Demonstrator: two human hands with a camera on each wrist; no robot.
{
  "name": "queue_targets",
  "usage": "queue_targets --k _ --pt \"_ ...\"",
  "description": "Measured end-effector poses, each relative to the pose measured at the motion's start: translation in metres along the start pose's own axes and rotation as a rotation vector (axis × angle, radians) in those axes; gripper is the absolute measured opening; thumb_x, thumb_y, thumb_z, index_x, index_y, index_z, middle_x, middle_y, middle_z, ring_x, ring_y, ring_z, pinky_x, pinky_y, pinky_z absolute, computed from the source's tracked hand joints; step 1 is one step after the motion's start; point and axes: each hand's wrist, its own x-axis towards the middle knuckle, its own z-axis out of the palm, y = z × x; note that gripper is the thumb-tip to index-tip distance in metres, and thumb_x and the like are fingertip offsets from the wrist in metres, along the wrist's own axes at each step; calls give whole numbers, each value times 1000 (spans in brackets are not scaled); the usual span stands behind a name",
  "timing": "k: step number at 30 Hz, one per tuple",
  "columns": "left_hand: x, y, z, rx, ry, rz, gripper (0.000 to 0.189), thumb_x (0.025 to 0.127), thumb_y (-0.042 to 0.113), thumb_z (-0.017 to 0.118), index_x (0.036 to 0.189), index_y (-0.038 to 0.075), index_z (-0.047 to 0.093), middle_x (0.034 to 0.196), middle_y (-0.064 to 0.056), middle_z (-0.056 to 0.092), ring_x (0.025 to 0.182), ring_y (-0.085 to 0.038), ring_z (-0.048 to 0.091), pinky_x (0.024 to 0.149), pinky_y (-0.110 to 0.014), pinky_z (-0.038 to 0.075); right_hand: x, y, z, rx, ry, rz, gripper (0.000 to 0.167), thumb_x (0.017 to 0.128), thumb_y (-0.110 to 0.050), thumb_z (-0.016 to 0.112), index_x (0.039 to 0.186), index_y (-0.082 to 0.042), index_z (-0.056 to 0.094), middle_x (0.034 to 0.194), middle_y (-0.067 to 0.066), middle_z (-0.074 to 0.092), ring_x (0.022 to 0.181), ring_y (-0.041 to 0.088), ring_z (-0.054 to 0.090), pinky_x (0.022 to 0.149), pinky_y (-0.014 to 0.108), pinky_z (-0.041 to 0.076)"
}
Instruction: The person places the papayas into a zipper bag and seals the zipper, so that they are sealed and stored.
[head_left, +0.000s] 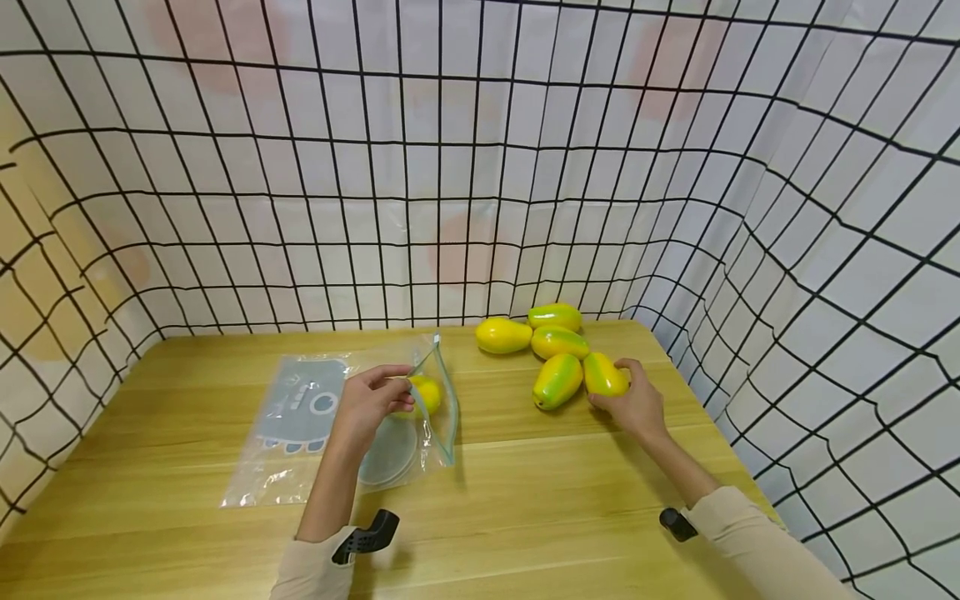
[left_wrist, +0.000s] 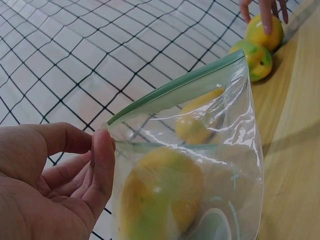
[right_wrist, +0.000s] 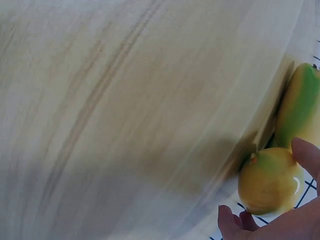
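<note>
In the head view, my left hand [head_left: 371,400] pinches the rim of a clear zip bag [head_left: 258,475] between thumb and fingers, and the bag's mouth gapes to the right. One yellow-green papaya [left_wrist: 160,195] lies inside, seen through the plastic in the left wrist view. At the right, my right hand [head_left: 639,407] grips another papaya [head_left: 603,377], thumb and fingers on opposite sides of it. This fruit [right_wrist: 270,180] appears at the lower right of the right wrist view. Touching or close beside it is a papaya [head_left: 557,382] with a green stripe.
Behind these, several more papayas cluster near the table's back edge, among them a yellow one [head_left: 502,336] and a greener one [head_left: 555,316]. A black wire grid [head_left: 405,200] over pale cloth encloses the wooden table [head_left: 510,517] at the back and sides.
</note>
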Motion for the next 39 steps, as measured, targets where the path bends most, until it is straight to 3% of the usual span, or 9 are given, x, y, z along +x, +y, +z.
queue_targets --k 16,26,34,39 --pt "0 0 0 14 -6 1 29 94 1 64 122 -7 68 81 -6 69 67 -16 69 68 -27 64 -1 -2 -1 35 76 -16 73 83 -19 81 145 -7 45 140 30 54 124 50 52 102 64 44" --pt "-1 1 1 17 -8 -1 30 94 1 64 123 -6 68 82 -7 70 67 -16 69 71 -31 65 3 -18 -14 103 164 -40 68 84 -17 80 144 -9 48 137 27 58 120 45 54 100 60 44" --pt "-1 0 1 12 -5 -5 30 94 1 64 123 -7 67 80 -6 69 66 -15 68 69 -29 64 -1 -52 -14 191 76 -68 70 86 -22 81 146 -12 46 143 22 54 125 40 53 104 56 48" --pt "-1 1 0 11 -2 -7 30 94 1 65 123 -6 68 79 -5 69 65 -15 68 68 -28 64 -7 -76 -12 204 19 -83 71 87 -24 80 148 -13 45 140 21 55 119 38 55 99 51 51"
